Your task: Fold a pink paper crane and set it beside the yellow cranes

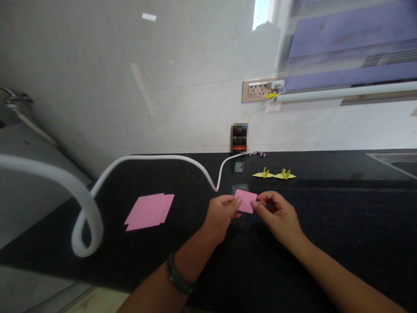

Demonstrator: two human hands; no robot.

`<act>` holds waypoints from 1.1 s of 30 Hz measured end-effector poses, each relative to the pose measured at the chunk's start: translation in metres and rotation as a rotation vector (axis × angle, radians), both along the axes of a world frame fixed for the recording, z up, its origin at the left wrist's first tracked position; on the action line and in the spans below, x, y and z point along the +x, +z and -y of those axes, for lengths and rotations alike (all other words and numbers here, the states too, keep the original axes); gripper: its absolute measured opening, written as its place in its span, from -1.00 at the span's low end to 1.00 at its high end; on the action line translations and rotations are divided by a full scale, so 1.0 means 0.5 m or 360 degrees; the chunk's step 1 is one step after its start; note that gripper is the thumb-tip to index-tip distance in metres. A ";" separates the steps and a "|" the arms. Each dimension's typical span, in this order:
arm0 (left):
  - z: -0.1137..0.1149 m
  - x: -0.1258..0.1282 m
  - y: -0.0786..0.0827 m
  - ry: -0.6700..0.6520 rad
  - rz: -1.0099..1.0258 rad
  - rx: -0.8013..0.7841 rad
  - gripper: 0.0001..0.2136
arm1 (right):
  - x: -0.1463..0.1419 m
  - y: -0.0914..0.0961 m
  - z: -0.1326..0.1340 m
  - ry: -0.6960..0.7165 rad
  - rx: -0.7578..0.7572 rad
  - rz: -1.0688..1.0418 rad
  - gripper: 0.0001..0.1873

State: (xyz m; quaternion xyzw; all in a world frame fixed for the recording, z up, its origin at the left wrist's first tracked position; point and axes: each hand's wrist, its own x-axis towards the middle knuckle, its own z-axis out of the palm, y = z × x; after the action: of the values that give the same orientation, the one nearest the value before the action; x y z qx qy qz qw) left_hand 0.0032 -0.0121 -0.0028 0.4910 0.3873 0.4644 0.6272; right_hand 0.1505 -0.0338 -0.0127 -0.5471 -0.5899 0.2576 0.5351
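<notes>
Between both hands, just above the dark countertop, is a small pink paper square (245, 201) that looks folded. My left hand (223, 213) pinches its left side with the thumb on top. My right hand (278, 214) grips its right edge between thumb and fingertips. To the left, a stack of pink paper sheets (148, 211) lies flat, the sheets slightly out of line. Beyond my right hand, two yellow folded-paper figures (263, 174) stand side by side.
A thick white hose (163, 157) loops over the black countertop (192, 265) on the left. Against the tiled wall leans a phone (239, 138) with a white cable running to the wall socket (259, 90). A sink edge (391, 164) shows at far right.
</notes>
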 end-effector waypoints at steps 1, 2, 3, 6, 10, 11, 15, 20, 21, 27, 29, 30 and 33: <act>0.000 0.000 0.000 0.0001 -0.0003 -0.0002 -0.71 | 0.000 0.001 0.001 0.0005 0.0001 0.0010 -0.78; 0.000 0.000 0.000 0.0006 -0.0007 -0.0004 -0.71 | 0.000 0.002 0.002 0.0009 0.0002 0.0020 -0.78; 0.000 0.000 0.000 0.0012 -0.0011 -0.0006 -0.71 | -0.001 0.004 0.003 0.0008 0.0004 0.0024 -0.79; -0.001 0.001 0.000 0.0041 -0.0026 -0.0004 -0.71 | -0.003 0.007 0.004 -0.0026 0.0007 0.0003 -0.78; -0.001 0.002 0.001 0.0062 -0.0043 0.0009 -0.71 | -0.003 0.005 0.002 -0.0048 0.0006 -0.0008 -0.76; -0.001 0.002 0.001 0.0062 -0.0044 0.0013 -0.71 | -0.003 0.004 0.001 -0.0042 0.0004 0.0002 -0.76; 0.000 0.002 -0.002 0.0047 -0.0051 0.0028 -0.72 | -0.001 0.000 -0.001 -0.0013 0.0000 0.0053 -0.78; 0.004 0.003 -0.001 0.0013 -0.0059 0.0051 -0.72 | -0.003 0.005 0.002 0.0043 0.0103 0.0096 -0.86; 0.005 0.004 0.000 0.0003 -0.0061 0.0050 -0.72 | -0.004 0.007 0.002 0.0037 0.0161 0.0106 -0.87; 0.010 0.004 0.007 -0.0072 -0.0044 0.0044 -0.71 | -0.004 0.008 0.007 0.0080 0.0223 0.0020 -0.91; 0.010 0.003 0.008 -0.0049 -0.0002 0.0050 -0.69 | -0.004 0.006 0.009 0.0122 0.0126 -0.0014 -0.90; 0.009 0.002 0.009 -0.0043 0.0026 0.0054 -0.69 | -0.004 0.006 0.011 0.0131 0.0094 -0.0026 -0.90; 0.007 -0.001 0.012 -0.0104 0.0128 0.0046 -0.67 | -0.006 0.009 0.014 0.0148 0.0045 -0.0072 -0.88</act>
State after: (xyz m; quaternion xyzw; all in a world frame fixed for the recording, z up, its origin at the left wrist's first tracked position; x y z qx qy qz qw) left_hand 0.0028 -0.0157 0.0033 0.4933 0.3388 0.4686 0.6498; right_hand 0.1476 -0.0408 -0.0080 -0.5055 -0.6060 0.2862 0.5434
